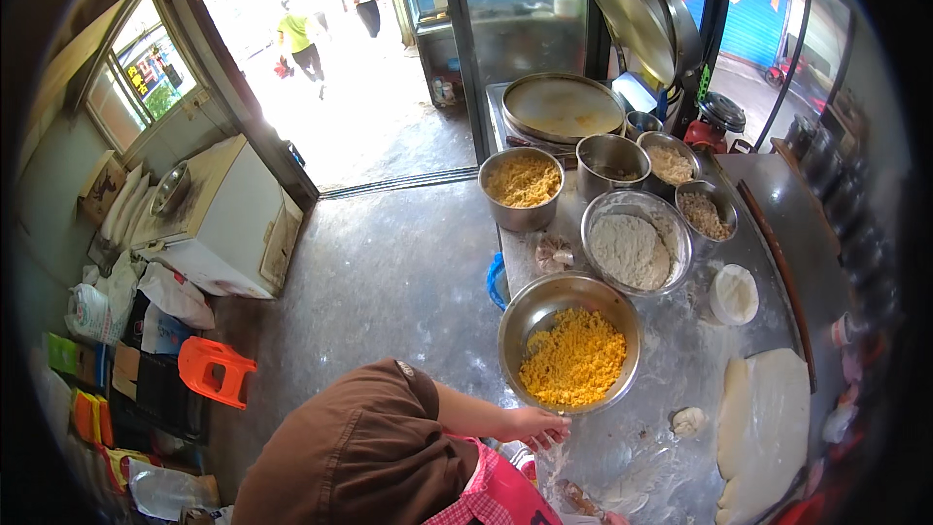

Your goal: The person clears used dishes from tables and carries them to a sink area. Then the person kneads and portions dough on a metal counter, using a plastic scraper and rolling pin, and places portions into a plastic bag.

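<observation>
My left hand (539, 429), flour on its fingertips, hovers over the metal worktop by the near rim of a steel bowl (512, 324) of yellow crumbly food; its fingers are loosely bent and hold nothing visible. Only a sliver of my right hand (616, 518) shows at the bottom edge, near a short, floury wooden rolling pin (577, 497); its grip is hidden. A small dough lump (687, 421) lies to the right on the floured metal. Beyond it, a long flattened sheet of dough (764, 434) stretches along the worktop's right side.
Behind the yellow food stand a flour bowl (630, 248), a pot of yellowish shreds (523, 186) and several other pots. A white flour tub (734, 295) and a long wooden rod (776, 277) are at right. A round griddle (563, 108) sits farther back. An orange stool (216, 372) stands left.
</observation>
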Tool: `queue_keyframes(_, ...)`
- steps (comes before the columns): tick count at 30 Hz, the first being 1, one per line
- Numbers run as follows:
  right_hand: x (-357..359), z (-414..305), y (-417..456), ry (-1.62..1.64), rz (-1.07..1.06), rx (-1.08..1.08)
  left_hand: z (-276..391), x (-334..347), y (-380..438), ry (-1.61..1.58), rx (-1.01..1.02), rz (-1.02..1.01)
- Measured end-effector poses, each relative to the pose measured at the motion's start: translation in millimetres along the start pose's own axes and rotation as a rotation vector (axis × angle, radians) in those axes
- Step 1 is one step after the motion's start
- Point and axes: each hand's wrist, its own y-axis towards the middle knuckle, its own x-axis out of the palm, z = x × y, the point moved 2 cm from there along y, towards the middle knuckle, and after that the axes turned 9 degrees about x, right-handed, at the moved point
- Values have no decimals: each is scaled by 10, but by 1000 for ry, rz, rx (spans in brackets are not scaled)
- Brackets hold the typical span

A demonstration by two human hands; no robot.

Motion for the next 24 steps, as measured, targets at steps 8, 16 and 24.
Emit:
queue_keyframes(8,-153,-398,77,457,-2,397,-231,-80,18,-138,-181,-63)
queue_keyframes(16,-131,-158,229,119,-80,272,-133,-259,54,-565,-36,138)
queue_keyframes(24,-102,-128,276,142,-39,167,-56,-624,-179,-578,-44,335)
